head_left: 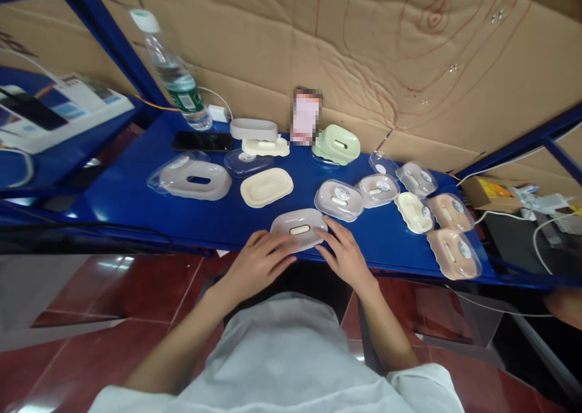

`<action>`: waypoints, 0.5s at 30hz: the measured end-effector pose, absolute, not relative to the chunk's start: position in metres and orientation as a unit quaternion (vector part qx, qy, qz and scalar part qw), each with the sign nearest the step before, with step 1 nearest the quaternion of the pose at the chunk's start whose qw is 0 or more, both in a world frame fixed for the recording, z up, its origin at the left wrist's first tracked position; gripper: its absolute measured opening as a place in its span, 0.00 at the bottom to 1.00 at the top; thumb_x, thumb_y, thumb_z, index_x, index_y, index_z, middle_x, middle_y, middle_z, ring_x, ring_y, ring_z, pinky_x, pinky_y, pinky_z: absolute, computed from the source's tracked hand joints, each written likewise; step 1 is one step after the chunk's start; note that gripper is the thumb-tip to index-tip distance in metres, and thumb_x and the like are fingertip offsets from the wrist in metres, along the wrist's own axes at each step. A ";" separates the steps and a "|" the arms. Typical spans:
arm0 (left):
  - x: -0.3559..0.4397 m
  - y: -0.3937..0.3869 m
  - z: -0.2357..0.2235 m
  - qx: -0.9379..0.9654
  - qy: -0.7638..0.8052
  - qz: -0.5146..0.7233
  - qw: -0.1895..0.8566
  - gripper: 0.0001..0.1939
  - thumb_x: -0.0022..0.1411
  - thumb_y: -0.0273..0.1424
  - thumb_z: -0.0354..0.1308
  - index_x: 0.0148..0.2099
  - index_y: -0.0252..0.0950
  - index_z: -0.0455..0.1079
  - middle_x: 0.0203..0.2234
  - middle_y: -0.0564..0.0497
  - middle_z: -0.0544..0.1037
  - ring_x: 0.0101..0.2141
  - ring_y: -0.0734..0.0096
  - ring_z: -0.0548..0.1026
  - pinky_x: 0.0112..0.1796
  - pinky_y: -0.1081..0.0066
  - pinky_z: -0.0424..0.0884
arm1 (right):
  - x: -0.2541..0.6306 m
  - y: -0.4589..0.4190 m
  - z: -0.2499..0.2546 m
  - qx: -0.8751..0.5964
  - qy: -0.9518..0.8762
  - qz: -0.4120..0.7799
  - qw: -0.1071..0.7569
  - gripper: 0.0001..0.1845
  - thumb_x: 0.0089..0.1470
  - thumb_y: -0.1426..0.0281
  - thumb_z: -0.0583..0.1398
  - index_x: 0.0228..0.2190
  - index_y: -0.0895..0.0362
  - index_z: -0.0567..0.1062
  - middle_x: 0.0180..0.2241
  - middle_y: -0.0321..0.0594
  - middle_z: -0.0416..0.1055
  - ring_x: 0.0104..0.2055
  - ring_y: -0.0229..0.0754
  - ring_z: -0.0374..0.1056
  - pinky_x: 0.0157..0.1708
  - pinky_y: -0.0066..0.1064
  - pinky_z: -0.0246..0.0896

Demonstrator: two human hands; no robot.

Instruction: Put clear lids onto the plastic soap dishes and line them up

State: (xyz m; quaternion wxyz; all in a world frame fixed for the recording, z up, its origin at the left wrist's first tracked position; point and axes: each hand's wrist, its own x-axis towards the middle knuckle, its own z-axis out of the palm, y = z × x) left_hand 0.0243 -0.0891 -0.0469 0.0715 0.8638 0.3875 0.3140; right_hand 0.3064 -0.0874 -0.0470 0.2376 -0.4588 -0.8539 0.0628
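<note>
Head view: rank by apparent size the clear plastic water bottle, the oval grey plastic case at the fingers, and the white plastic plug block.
1. Clear plastic water bottle
2. Oval grey plastic case, partly covered by fingers
3. White plastic plug block

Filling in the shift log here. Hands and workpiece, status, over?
Left hand, right hand: fingers on grey dish. Dish at table's near edge. Cream dish beyond, clear-covered dish close right; neither covers it.

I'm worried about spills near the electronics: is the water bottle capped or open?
Capped: the water bottle has its white cap seated on top of the neck.
</note>
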 end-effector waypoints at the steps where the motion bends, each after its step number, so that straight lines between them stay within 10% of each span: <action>1: 0.017 -0.074 -0.041 0.852 0.397 0.333 0.070 0.17 0.75 0.31 0.55 0.61 0.47 0.75 0.54 0.47 0.83 0.53 0.59 0.80 0.55 0.57 0.72 | 0.306 -0.088 -0.049 -0.466 -0.848 0.053 0.246 0.22 0.73 0.64 0.58 0.65 0.52 0.73 0.71 0.52 0.64 0.71 0.55 0.64 0.67 0.52 0.67; 11: -0.032 0.076 -0.022 0.733 0.657 0.175 0.022 0.28 0.70 0.43 0.56 0.68 0.39 0.68 0.69 0.34 0.68 0.69 0.36 0.64 0.68 0.28 0.42 | 0.300 -0.093 -0.052 -0.508 -0.822 0.025 0.256 0.22 0.73 0.63 0.58 0.64 0.51 0.74 0.69 0.52 0.67 0.66 0.57 0.69 0.63 0.51 0.70; 15: -0.039 0.078 -0.024 0.749 0.640 0.166 0.046 0.26 0.71 0.47 0.53 0.65 0.44 0.72 0.68 0.38 0.71 0.67 0.38 0.67 0.67 0.31 0.49 | 0.300 -0.092 -0.053 -0.510 -0.822 0.021 0.252 0.21 0.73 0.63 0.58 0.63 0.51 0.75 0.69 0.52 0.66 0.63 0.57 0.72 0.61 0.51 0.72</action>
